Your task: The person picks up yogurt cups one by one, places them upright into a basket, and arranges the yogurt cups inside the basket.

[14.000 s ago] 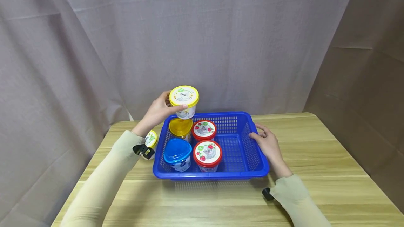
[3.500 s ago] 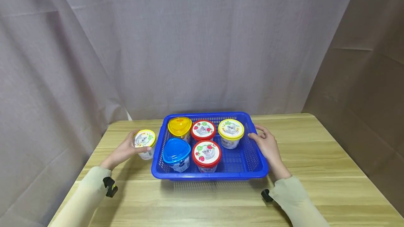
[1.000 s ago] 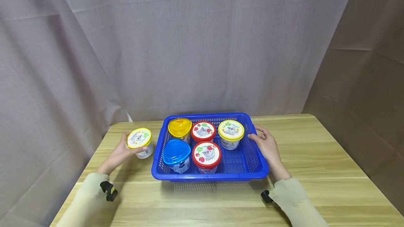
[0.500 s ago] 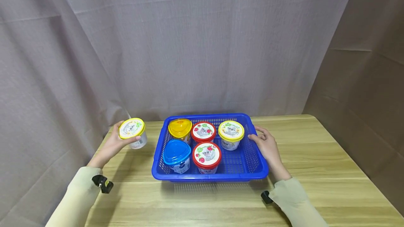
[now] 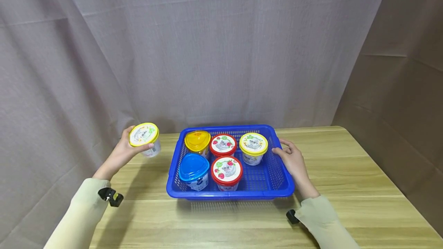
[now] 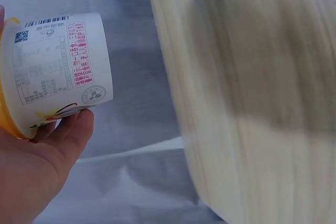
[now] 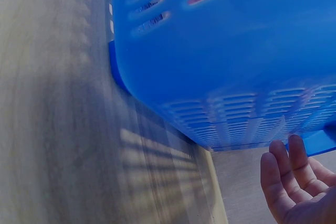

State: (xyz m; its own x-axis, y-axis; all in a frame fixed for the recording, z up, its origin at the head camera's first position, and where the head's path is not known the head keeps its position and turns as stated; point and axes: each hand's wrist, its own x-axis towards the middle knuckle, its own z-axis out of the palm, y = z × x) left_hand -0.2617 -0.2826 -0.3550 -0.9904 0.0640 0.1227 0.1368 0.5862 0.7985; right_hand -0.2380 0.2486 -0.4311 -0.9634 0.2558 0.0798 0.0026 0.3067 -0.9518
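My left hand (image 5: 121, 151) grips a white cup with a round yellow lid (image 5: 144, 134), raised over the table left of the basket. The left wrist view shows fingers under the cup's printed side (image 6: 63, 72), the table lying apart from it. My right hand (image 5: 294, 162) holds the right rim of the blue plastic basket (image 5: 230, 194), thumb over the rim and fingers outside; the fingers show against the outer wall in the right wrist view. Inside stand two red-lidded cups (image 5: 227, 170), a blue-lidded cup (image 5: 194, 167), an amber-lidded cup (image 5: 197, 141) and another yellow-lidded cup (image 5: 253, 144) at back right.
The basket stands on a wood-grain table (image 5: 346, 187), near its back edge. Behind and to the left hangs a grey curtain (image 5: 221, 49); a brown cloth (image 5: 398, 106) closes off the right side. Black wrist mounts (image 5: 110, 196) sit on the sleeves.
A yellow-lidded cup has gone into the basket's back right since the oldest frame. Over the last second my left hand has lifted the other one up and leftward. My right hand stays put.
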